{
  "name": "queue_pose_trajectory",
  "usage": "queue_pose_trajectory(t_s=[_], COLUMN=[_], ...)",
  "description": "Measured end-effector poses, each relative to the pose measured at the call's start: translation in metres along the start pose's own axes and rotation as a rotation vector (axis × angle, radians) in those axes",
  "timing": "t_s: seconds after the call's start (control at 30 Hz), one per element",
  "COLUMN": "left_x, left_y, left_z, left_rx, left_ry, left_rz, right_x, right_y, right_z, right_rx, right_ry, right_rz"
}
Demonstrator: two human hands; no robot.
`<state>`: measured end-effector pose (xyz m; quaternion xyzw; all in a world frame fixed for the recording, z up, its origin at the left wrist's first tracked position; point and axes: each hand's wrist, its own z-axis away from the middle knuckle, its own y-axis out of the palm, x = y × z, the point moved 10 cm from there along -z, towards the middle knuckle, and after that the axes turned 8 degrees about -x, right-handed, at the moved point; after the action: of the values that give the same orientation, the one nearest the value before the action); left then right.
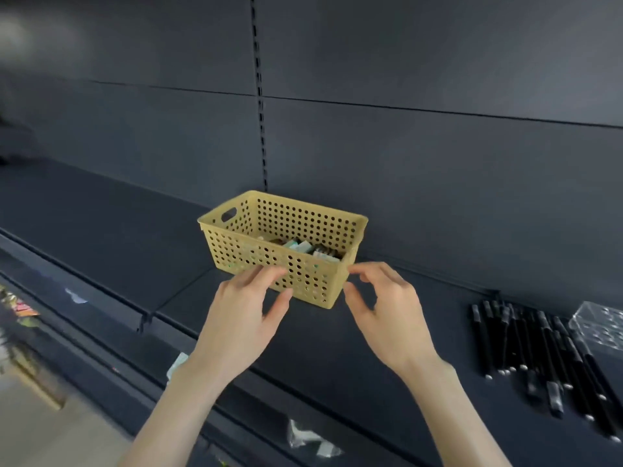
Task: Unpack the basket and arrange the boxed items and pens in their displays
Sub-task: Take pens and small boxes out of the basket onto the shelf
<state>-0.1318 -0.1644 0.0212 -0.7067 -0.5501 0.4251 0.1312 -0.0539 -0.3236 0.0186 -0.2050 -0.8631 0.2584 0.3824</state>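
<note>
A yellow perforated basket (pixel 266 227) stands on the dark shelf (pixel 101 230), near the back panel. Small boxed items (pixel 305 247) lie in its bottom. My left hand (pixel 242 315) hovers in front of the basket's near wall, fingers loosely bent, holding nothing; whether the fingertips touch the wall is unclear. My right hand (pixel 384 308) is just off the basket's near right corner, thumb and fingers spread apart and empty. A pile of black pens (pixel 536 352) lies on the shelf at the right. A clear acrylic pen display (pixel 598 326) sits beside them at the frame's edge.
The shelf's front edge (pixel 236 389) runs diagonally below my wrists, with small clear label holders (pixel 310 438) on it. A dark slotted upright (pixel 259 96) rises behind the basket. Colourful goods (pixel 20 308) show at the lower left.
</note>
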Motion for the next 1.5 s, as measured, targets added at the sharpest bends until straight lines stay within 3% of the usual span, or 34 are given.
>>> queue_pose_trajectory(t_s=[0.13,0.27,0.53,0.67,0.83,1.03,1.2,1.33,1.5], left_x=[0.039,0.073,0.123,0.131,0.159,0.172,0.169,0.174,0.175], left_y=[0.001,0.018,0.106,0.147,0.192,0.213,0.223,0.227,0.226], left_z=[-0.058,-0.110,-0.174,-0.182,-0.172,-0.161,-0.154,-0.143,-0.140], left_rx=[-0.028,0.052,0.591,0.796,1.104,1.207,1.228,1.300,1.346], left_ry=[0.031,0.027,0.117,0.224,0.221,0.036,-0.168,-0.262,-0.397], left_rz=[0.041,0.101,0.004,-0.052,-0.245,-0.161,0.020,-0.008,0.147], right_x=[0.011,0.010,-0.018,-0.038,-0.066,-0.086,-0.097,-0.100,-0.104], right_y=[0.032,0.072,0.134,0.159,0.176,0.190,0.201,0.203,0.206], right_z=[-0.055,-0.093,-0.141,-0.144,-0.140,-0.137,-0.136,-0.132,-0.133], right_rx=[-0.029,0.039,0.236,0.399,0.615,0.759,0.753,0.772,0.707], right_ry=[-0.010,0.003,0.158,0.263,0.382,0.479,0.618,0.695,0.809], right_rz=[-0.011,0.052,0.258,0.332,0.432,0.518,0.374,0.303,0.041])
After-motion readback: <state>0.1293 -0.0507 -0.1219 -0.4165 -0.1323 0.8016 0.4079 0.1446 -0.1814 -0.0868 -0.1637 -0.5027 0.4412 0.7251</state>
